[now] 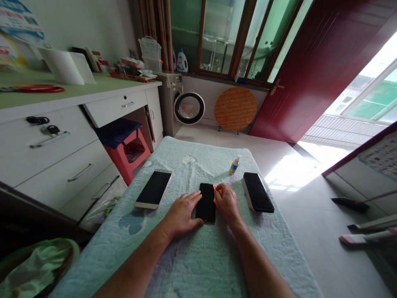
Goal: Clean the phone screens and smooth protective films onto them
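A black phone [206, 198] lies face up in the middle of a table covered with a pale blue quilted cloth [192, 256]. My left hand [181, 214] rests flat beside it, fingers stretched out, thumb under the phone's near end and fingertips touching its left edge. My right hand [227, 203] is closed on a small orange cloth [216, 191] at the phone's right edge. A gold-rimmed phone [154, 188] lies to the left. A black phone in a case [258, 192] lies to the right. A small spray bottle [235, 164] stands behind them.
White drawers under a green counter [71, 91] run along the left, with a red stool [125, 155] below. A washing machine [182, 105] and a round folded table [235, 108] stand at the back. A dark red door [313, 70] is open at right. A green bag [34, 260] sits lower left.
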`<state>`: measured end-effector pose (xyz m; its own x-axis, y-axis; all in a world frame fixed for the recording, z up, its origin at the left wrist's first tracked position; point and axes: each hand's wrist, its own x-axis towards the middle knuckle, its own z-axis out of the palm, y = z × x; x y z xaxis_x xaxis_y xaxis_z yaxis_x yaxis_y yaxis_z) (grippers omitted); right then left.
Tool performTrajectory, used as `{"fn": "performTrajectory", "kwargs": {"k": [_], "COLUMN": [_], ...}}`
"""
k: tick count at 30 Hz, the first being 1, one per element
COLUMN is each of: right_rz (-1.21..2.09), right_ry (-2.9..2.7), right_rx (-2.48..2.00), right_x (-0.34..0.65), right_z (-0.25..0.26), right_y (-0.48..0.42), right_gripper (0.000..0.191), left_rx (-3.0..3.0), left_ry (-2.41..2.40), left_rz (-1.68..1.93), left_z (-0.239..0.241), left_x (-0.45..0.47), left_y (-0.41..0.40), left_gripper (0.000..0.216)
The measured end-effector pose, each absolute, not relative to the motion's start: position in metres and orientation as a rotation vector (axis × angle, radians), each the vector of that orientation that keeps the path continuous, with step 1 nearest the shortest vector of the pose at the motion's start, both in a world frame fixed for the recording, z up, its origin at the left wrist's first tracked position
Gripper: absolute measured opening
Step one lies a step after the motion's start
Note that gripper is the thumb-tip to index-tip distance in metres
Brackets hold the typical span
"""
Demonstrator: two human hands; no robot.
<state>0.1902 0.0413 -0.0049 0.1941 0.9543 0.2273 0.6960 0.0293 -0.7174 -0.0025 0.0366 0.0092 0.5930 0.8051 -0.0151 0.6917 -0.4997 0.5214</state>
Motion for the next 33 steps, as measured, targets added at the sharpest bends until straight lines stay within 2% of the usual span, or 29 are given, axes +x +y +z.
{"fn": "performTrajectory", "kwargs": {"k": [11, 16, 25, 33], "right_rz": [0.327, 0.366, 0.381, 0.404], "right_ry": [-1.759, -1.729, -1.628, -1.605], "right_rx": [-1.845, -1.78, -1.698, -1.679], "right_x": [0.187, 0.185, 0.183, 0.185], "right_z": [-0.006, -0.006, -0.014, -0.023], "right_y": [0.029, 0.028, 0.033, 0.042], "right_gripper": [0.011, 0.027, 0.042, 0.046], "left_rx": [2.358, 2.344, 2.344, 2.35], "left_ry": [1.186, 1.177, 1.159, 1.17], "left_rz": [0.342, 0.344, 0.35, 0.33], "left_z": [0.006, 0.004, 0.008, 0.01], "left_x": [-0.003, -0.003, -0.003, -0.004], "left_y": [0.037, 0.038, 0.038, 0.037], "left_gripper": [0.071, 0.073, 0.073, 0.074]}}
